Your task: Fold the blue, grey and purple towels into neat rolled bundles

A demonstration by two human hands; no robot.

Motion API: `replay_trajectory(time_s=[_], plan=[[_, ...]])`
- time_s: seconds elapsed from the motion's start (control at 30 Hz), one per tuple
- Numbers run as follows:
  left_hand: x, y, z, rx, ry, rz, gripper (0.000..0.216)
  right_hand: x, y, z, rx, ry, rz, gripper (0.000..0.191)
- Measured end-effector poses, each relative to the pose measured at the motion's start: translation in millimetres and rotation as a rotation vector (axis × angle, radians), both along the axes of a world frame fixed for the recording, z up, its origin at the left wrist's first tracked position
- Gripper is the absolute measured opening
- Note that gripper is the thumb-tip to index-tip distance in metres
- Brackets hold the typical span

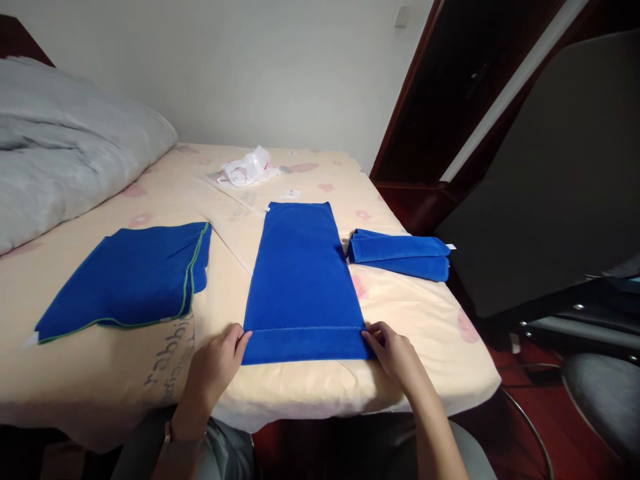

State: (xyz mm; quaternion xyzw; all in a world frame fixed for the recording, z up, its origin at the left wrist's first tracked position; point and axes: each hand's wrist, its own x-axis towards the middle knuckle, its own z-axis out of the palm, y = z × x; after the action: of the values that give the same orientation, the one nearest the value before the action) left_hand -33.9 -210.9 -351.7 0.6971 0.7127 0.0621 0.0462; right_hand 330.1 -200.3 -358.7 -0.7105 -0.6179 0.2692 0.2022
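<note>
A long blue towel (305,273) lies flat on the bed, folded into a narrow strip running away from me. My left hand (217,363) pinches its near left corner. My right hand (393,350) pinches its near right corner. Both corners rest on the sheet near the bed's front edge. A folded blue towel (400,255) lies just right of the strip. To the left sits a stack of blue towels (130,280) with green edging.
The bed (440,333) has a cream sheet with pink flowers. A grey quilt (65,147) is bunched at the far left. A white plastic bag (250,167) lies at the far end. A dark wooden door and a chair (600,393) stand to the right.
</note>
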Motion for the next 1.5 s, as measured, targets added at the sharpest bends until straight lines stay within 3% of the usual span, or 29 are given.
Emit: replay_trajectory(time_s=[0.13, 0.3, 0.43, 0.57, 0.67, 0.8, 0.9, 1.07, 1.3, 1.5], plan=[[-2.4, 0.1, -0.6, 0.058, 0.005, -0.02, 0.027, -0.5, -0.8, -0.8, 0.026, -0.044, 0.001, 0.023], [-1.9, -0.1, 8.3, 0.356, -0.126, -0.241, 0.024, -3.7, -6.5, 9.3, 0.25, 0.006, 0.067, 0.022], [6.9, -3.6, 14.2, 0.295, -0.311, -0.433, 0.025, -22.0, -7.3, 28.1, 0.394, 0.122, 0.238, 0.022], [6.8, -3.8, 7.4, 0.095, -0.373, -0.486, 0.038, -40.4, 5.4, 44.2, 0.209, 0.095, 0.548, 0.022], [-3.4, -2.2, -0.2, 0.033, -0.414, -0.481, 0.05, -36.7, 14.0, 40.8, 0.018, 0.067, 0.653, 0.045], [-19.6, -1.7, -5.4, 0.0, -0.418, -0.455, 0.052, -16.5, 12.7, 24.8, -0.035, 0.108, 0.617, 0.055], [-28.3, -1.1, -5.5, -0.013, -0.401, -0.395, 0.051, -4.3, 9.2, 23.4, -0.043, 0.113, 0.557, 0.047], [-34.9, 3.0, -3.5, -0.055, -0.494, -0.354, 0.031, 3.4, 9.7, 34.2, -0.014, 0.187, 0.423, 0.027], [-8.3, 14.5, -4.1, 0.102, -0.595, -0.02, 0.032, 3.3, 18.1, 18.3, 0.083, 0.266, 0.154, 0.033], [7.6, 19.2, -9.5, 0.156, -0.662, -0.021, 0.028, -8.8, 28.0, -0.4, 0.132, 0.134, 0.018, 0.035]])
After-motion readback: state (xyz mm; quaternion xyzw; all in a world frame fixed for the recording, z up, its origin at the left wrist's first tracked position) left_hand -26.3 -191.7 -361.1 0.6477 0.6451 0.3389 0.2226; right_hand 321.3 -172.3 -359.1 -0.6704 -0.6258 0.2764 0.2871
